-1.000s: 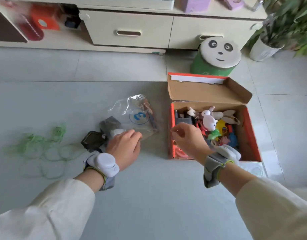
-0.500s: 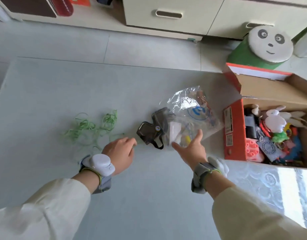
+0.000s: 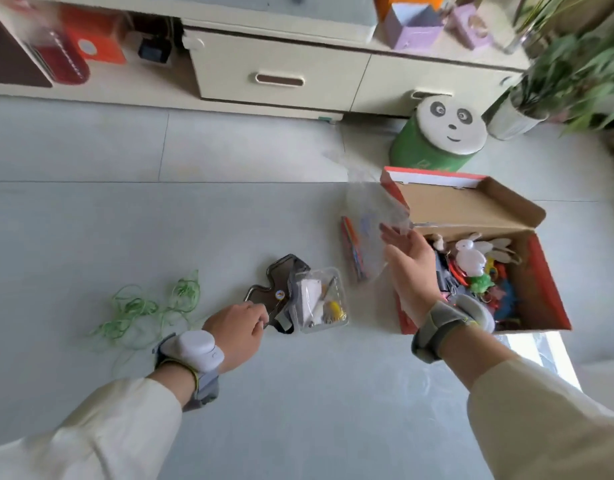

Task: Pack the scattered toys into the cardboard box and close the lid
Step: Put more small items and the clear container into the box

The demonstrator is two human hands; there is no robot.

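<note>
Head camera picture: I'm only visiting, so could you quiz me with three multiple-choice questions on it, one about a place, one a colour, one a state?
1. Where does the tangle of thin green string lie?
A) in a drawer
B) on the pale grey surface
C) on the cabinet top

2. What colour is the side of the round panda-faced stool?
A) green
B) blue
C) yellow

3. How is the lid of the red-sided cardboard box?
A) taped shut
B) open, standing up
C) torn off

Answers:
1 B, it sprawls there, away from the box.
2 A, green shows below the white face.
3 B, the small colourful toys inside show.
</note>
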